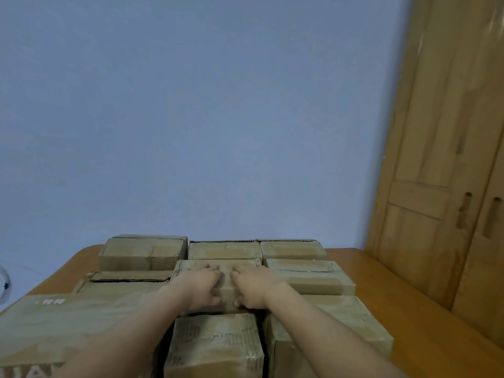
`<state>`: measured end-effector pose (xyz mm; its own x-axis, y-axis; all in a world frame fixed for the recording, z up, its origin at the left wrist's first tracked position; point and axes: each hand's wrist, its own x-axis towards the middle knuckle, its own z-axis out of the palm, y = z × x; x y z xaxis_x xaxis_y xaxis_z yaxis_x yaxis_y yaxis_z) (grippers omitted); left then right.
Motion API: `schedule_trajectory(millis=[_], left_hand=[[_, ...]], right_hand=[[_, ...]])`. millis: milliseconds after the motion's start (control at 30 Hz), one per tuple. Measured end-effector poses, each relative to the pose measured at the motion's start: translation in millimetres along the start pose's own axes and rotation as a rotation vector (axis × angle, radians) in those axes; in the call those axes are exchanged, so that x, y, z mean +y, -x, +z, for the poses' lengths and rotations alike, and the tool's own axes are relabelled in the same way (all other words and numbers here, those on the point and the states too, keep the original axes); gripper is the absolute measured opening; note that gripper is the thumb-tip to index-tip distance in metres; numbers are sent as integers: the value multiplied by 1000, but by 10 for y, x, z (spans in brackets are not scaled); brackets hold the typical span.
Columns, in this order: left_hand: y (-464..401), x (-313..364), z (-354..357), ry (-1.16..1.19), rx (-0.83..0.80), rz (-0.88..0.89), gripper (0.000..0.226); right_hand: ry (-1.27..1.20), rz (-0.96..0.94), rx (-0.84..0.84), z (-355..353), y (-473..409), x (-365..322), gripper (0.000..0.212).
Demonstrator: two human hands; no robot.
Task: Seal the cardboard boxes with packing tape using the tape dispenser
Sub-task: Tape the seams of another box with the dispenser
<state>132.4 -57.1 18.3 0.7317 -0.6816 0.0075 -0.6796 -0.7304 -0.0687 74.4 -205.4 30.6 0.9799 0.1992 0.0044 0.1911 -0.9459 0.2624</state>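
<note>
Both grips, left hand point(200, 286) and right hand point(252, 286), clasping middle box point(227, 279) on wooden table point(381, 279), blue wall point(191, 118) behind.

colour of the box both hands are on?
Plain brown cardboard box, left hand and right hand gripping it; head view.

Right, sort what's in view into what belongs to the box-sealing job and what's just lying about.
Job:
- center cardboard box, gripped by left hand and right hand
- surrounding cardboard boxes
- wooden table

Lying about:
- wooden wardrobe
- clear object at left edge

No tape dispenser visible.
</note>
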Motion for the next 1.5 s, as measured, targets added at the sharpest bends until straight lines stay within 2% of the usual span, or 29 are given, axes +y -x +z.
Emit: schedule_trajectory(millis=[433,700,833,967,1200,1500], left_hand=[[175,49,-211,-60,225,14,57],[421,166,-595,-127,512,42,57],[616,229,-795,-204,677,66,45],[842,288,-1025,-266,773,60,43],[1413,399,-1480,-231,788,72,41],[2256,662,-1509,-174,627,21,54]], right_hand=[[46,73,131,-305,148,-27,55],[-67,96,265,-782,441,133,54],[-112,96,344,-1019,658,145,56],[-95,79,417,-1229,865,80,56],[-98,31,514,-1665,1256,-96,56],[-179,-52,490,-1704,1949,-551,58]])
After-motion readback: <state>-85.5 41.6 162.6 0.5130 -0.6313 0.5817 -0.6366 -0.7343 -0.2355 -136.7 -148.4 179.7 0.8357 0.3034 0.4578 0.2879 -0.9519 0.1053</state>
